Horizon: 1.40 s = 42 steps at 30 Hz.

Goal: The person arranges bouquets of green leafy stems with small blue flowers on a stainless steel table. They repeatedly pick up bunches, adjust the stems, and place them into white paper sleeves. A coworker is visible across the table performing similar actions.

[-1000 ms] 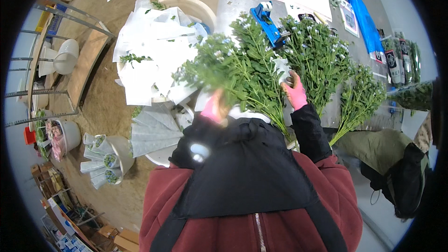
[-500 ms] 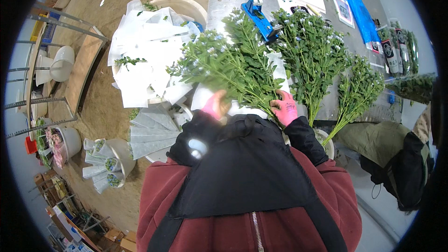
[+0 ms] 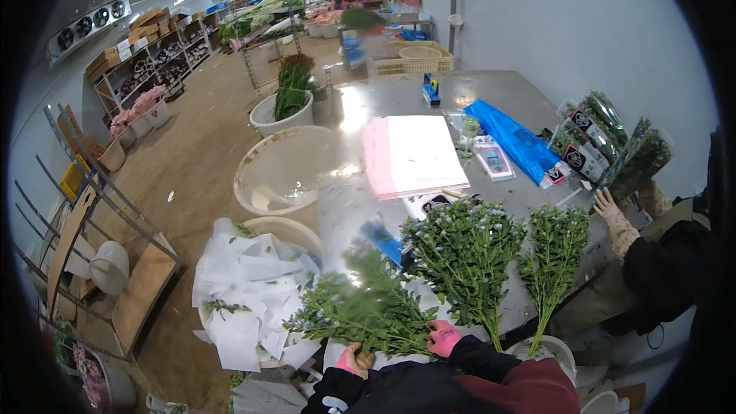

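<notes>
My right hand [image 3: 442,338], in a pink glove, is closed round the lower stems of a leafy bunch with small pale-blue flowers [image 3: 399,318]. Just left of it, below the foliage, my left hand [image 3: 354,360] has its gloved fingers curled in; what they hold is hidden. Some sprays above the hands are smeared by motion. On the metal table to the right lie a fuller bunch of the same flowers [image 3: 468,261] and a slimmer bunch [image 3: 553,261]. A blue tape dispenser [image 3: 389,245] stands behind the bunch I hold, partly covered by leaves.
A tub heaped with white wrapping sheets [image 3: 253,291] stands left of the table. Farther back are a large beige tub [image 3: 253,165] and stacked paper sheets [image 3: 422,153]. At right, a co-worker's gloved hand [image 3: 616,222] is near wrapped bouquets [image 3: 590,138]. A metal cart [image 3: 146,276] stands far left.
The view has tilted up, bringing in the room and the co-worker's hand. My right hand still grips the stems; my left stays beside it, less blurred, and the sprays above still move.
</notes>
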{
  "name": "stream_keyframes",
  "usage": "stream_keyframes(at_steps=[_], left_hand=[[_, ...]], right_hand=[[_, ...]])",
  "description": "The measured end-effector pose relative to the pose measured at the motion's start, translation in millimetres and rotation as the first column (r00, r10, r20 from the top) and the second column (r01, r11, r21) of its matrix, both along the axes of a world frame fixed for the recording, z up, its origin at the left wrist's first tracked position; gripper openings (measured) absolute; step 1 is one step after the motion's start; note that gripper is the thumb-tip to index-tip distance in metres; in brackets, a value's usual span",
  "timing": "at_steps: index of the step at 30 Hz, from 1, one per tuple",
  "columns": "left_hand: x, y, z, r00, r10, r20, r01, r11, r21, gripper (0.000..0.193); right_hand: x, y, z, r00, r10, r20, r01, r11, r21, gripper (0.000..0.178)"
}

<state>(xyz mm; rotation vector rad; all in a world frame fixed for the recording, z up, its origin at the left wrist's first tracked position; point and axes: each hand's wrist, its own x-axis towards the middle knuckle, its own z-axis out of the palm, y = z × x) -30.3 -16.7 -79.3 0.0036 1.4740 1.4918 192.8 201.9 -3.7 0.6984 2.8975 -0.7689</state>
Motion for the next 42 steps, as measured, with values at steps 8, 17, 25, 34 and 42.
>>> stream_keyframes(at_steps=[8, 17, 25, 34, 42], left_hand=[[7.3, -4.2, 38.1, 0.969, 0.086, 0.233, -0.112, 0.988, 0.103, 0.02], [2.1, -8.7, 35.6, 0.954, 0.027, 0.3, -0.09, 0.976, 0.198, 0.018], [19.6, -13.4, 11.1, 0.988, 0.082, -0.131, -0.046, 0.966, 0.253, 0.022], [2.7, 33.2, 67.3, 0.291, -0.792, -0.537, 0.782, 0.52, -0.344, 0.033], [34.0, 71.4, 54.9, 0.981, -0.11, 0.162, 0.143, 0.967, -0.213, 0.046]], right_hand=[[7.8, 0.6, 14.0, 0.962, -0.224, -0.154, 0.207, 0.971, -0.122, 0.02], [99.2, 38.4, 50.8, 0.884, 0.178, 0.431, 0.088, 0.844, -0.53, 0.031], [106.9, 27.9, 50.6, 0.88, -0.267, 0.393, 0.338, 0.933, -0.121, 0.023], [-46.3, -23.4, 36.1, 0.946, -0.311, 0.092, 0.32, 0.941, -0.113, 0.094], [-54.2, 41.7, 16.0, 0.917, -0.368, 0.152, 0.391, 0.762, -0.516, 0.078]])
